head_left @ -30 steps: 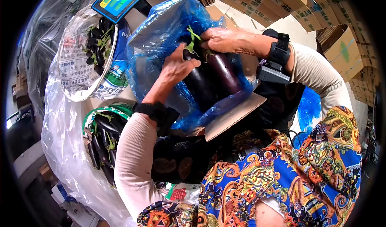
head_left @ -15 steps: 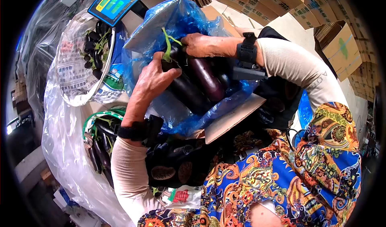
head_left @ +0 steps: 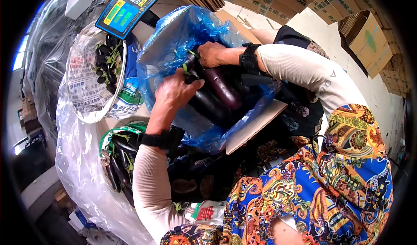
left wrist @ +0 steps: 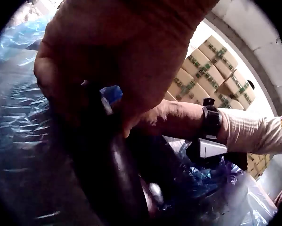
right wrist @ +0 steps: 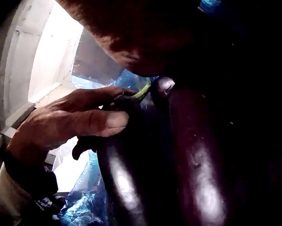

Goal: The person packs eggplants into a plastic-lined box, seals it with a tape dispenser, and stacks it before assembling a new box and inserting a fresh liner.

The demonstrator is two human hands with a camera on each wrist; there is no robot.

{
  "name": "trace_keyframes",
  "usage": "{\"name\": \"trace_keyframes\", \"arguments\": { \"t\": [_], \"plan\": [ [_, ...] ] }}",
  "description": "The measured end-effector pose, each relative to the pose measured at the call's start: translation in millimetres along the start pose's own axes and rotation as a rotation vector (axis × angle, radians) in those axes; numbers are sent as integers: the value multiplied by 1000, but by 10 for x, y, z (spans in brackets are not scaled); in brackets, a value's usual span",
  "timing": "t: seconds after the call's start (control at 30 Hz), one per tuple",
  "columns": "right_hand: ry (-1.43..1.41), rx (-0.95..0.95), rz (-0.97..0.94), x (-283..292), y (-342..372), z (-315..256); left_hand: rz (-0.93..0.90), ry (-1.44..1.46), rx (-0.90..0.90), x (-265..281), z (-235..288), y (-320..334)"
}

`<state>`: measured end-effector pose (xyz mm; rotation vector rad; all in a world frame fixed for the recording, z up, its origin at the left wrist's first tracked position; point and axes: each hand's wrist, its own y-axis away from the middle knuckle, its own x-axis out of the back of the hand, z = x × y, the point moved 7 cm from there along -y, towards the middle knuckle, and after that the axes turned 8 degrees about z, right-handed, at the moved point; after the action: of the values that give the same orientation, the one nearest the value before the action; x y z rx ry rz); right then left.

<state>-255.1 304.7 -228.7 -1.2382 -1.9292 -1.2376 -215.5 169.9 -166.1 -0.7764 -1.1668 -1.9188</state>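
Observation:
Large eggplants lie side by side in a blue plastic liner [head_left: 158, 58] inside a cardboard box. My left hand [head_left: 170, 93] grips the stem end of the near, blackish eggplant [head_left: 206, 104], thumb across its top and fingers over the far side. Its green stem [right wrist: 143, 91] pokes out beyond that hand in the right wrist view. Bent over the upper end of the neighbouring purple eggplant [head_left: 223, 88] is my right hand [head_left: 212, 55]. The right fingertips are hidden among the stem ends, so I cannot tell how they hold it.
A cardboard flap [head_left: 256, 128] sticks out at the box's near side. To the left stand a white sack [head_left: 87, 80] of small eggplants and a green-edged bag [head_left: 104, 138] with longer ones. A blue scale display [head_left: 126, 15] is behind; stacked cartons [head_left: 278, 2] fill the back right.
Both hands and the two eggplants have shifted left in the head view. The green stem, which stood up tall between the hands, now shows only in small parts.

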Motion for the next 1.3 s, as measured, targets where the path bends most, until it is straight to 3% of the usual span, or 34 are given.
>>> {"name": "trace_keyframes", "arguments": {
  "t": [0.23, 0.33, 0.4, 0.5, 0.6, 0.7, 0.83, 0.97, 1.07, 1.2, 1.3],
  "plan": [
    [56, 149, 2, -42, -67, -57, 194, -293, -168, 41, 42, -17],
    [56, 233, -13, -29, 20, -118, 122, -409, -170, 2, 208, 139],
    [28, 223, -58, -33, 73, -145, 168, -375, -193, -79, 109, 87],
    [-20, 124, 70, 16, -23, -100, 224, -444, -107, 25, 198, 92],
    [-39, 148, 68, -28, -85, -73, 153, -310, -237, 29, 179, 233],
    [8, 169, 66, 7, -33, -138, 226, -116, -279, -3, 39, 203],
    [45, 118, 101, 85, -6, -171, 136, -249, -227, -73, 37, 71],
    [130, 206, 106, 63, 48, -229, 212, -221, -237, -68, 14, 113],
    [262, 377, 348, 207, 134, -292, 243, -288, -234, -28, 56, 197],
    [243, 229, 157, 247, 131, -279, 258, -286, -294, 6, 143, 270],
    [74, 136, 86, 152, 77, -173, 290, -337, -262, 6, 174, 330]
  ]
}}
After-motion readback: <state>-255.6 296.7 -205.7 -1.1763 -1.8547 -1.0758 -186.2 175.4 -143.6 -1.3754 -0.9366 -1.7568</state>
